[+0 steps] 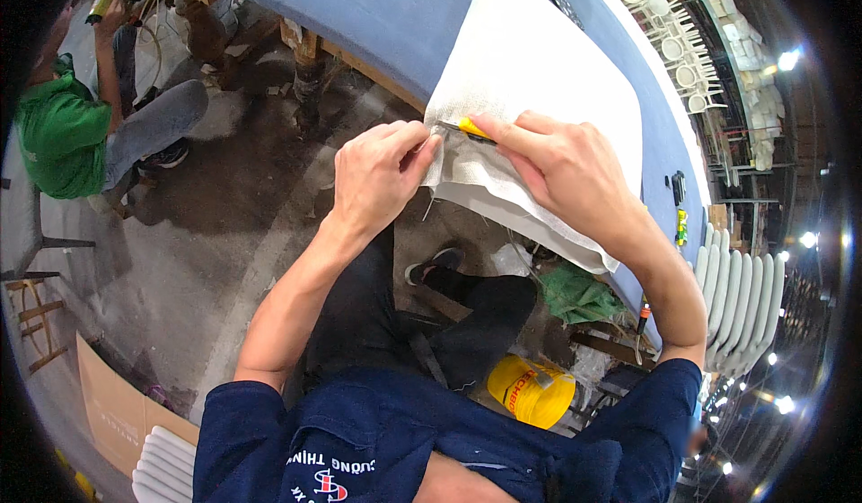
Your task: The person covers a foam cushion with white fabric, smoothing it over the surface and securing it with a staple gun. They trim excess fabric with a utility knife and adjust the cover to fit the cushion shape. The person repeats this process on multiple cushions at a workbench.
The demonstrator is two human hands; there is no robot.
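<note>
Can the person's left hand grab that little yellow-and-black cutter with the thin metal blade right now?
Probably not easily: the bare left hand is close, but it pinches the edge of the pale woven cloth, the blade points its way, and the bare right hand grips the yellow-and-black cutter.

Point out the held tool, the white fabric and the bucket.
Tool point(471, 128): head view, on its yellow body.
Fabric point(546, 68): head view, on its broad upper part.
Bucket point(526, 390): head view, on its yellow side.

Yellow bucket point(539, 401), crumpled green sheeting point(579, 295), co-worker point(67, 133) in a green shirt, brown cardboard point(121, 404), pale chairs point(660, 3).
</note>
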